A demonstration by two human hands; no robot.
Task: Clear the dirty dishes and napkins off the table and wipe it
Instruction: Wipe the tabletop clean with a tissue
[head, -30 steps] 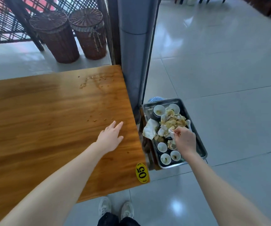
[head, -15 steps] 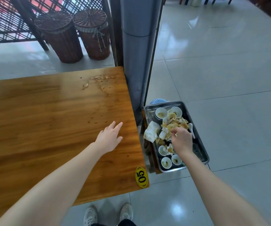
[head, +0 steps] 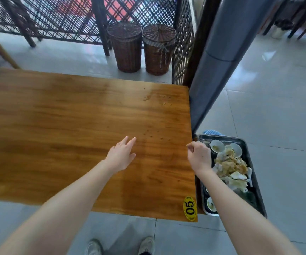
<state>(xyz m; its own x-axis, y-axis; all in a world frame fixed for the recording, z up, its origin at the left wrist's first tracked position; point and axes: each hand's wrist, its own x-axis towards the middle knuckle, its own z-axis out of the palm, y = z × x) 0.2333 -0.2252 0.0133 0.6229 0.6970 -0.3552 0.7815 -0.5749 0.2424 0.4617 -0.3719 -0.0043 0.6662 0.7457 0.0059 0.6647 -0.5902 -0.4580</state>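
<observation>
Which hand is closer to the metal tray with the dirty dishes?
The right hand. It hovers at the table's right edge, just beside the metal tray. The left hand is over the wooden table, farther left of the tray.

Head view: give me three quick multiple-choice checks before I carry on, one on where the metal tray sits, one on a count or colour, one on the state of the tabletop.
1. Where is the metal tray?
A. On the table
B. Right of the table, lower than its top
C. On a basket

2. How many wicker baskets stand behind the table?
A. One
B. Two
C. Four

3. What is on the table now?
A. Stacked bowls
B. A folded napkin
C. Scattered crumbs, with the left hand open over it

Answers: 1 B, the tray lies beyond the table's right edge; 2 B, two lidded baskets stand side by side; 3 C, only crumbs and the number tag show.
</observation>
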